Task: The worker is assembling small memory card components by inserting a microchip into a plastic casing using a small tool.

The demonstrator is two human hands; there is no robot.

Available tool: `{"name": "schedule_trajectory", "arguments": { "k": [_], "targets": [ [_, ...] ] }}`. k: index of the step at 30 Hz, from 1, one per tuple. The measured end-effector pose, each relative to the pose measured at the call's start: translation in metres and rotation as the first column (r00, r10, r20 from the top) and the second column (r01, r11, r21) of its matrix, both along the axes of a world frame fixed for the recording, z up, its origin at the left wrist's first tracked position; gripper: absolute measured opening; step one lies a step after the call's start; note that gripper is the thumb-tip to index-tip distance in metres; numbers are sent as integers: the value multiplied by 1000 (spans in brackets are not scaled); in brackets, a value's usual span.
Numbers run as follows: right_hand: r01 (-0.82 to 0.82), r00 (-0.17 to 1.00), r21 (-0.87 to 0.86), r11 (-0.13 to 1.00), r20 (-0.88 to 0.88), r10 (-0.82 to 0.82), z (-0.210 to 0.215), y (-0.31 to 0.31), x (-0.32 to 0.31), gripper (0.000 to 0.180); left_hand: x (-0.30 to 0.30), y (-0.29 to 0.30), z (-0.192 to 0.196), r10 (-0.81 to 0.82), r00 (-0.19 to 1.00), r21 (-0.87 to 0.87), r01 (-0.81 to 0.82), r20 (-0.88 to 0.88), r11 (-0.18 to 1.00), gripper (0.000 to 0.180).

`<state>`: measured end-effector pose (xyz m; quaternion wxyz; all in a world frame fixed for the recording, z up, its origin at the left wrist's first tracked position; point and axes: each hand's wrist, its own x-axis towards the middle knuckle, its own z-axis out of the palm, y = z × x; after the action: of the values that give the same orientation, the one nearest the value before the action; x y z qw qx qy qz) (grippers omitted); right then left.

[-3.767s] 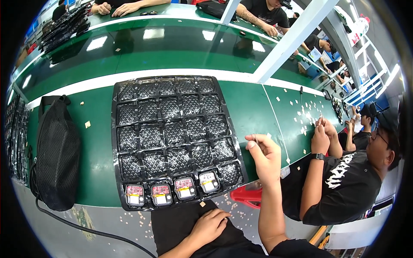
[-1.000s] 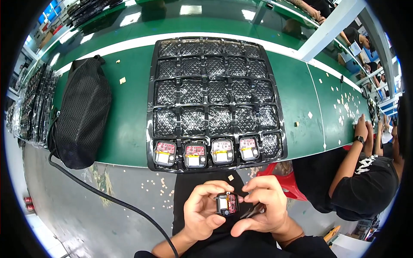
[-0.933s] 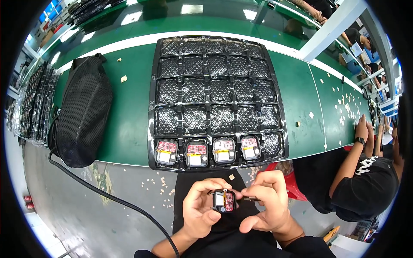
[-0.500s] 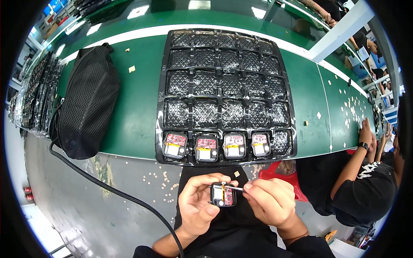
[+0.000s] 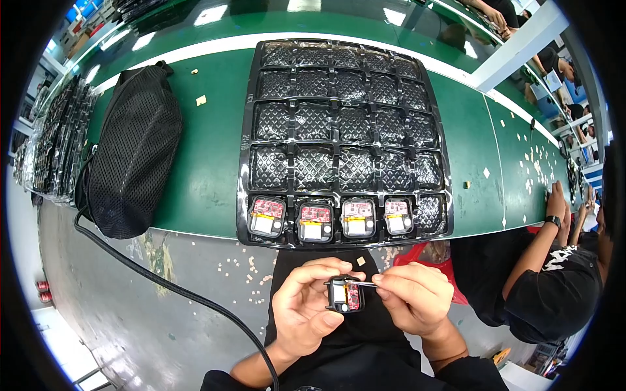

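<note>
My left hand (image 5: 306, 311) holds a small black square casing with a red circuit board inside (image 5: 344, 294), over my lap. My right hand (image 5: 414, 301) pinches a thin strip or pin at the casing's top right edge. Ahead, a black moulded tray (image 5: 345, 85) with many pockets lies on the green table (image 5: 208, 163). The tray's nearest row holds several like casings with red boards (image 5: 312, 221); its rightmost pocket and the rows behind are bare.
A black mesh bag (image 5: 134, 156) lies left of the tray, with a black cable (image 5: 163, 280) running down across the grey floor. Stacked black trays (image 5: 49, 140) stand at far left. A person in black (image 5: 554, 274) sits at right. Small paper scraps dot table and floor.
Earlier my right hand reached up to the table's right part; now both hands are at my lap on the casing. My view has shifted closer to the tray.
</note>
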<state>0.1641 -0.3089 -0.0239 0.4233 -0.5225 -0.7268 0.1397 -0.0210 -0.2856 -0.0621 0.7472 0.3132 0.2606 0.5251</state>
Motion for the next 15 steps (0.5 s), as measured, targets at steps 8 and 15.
{"name": "schedule_trajectory", "arguments": {
  "k": [8,15],
  "targets": [
    [23,1000,-59,998,10,-22,0,2,-2,26,-6,1,-9,-39,999,36,37,38,999,59],
    [46,999,-68,997,1,-46,-2,-2,-1,23,-5,2,-7,-74,989,97,62,127,993,55]
  ]
}}
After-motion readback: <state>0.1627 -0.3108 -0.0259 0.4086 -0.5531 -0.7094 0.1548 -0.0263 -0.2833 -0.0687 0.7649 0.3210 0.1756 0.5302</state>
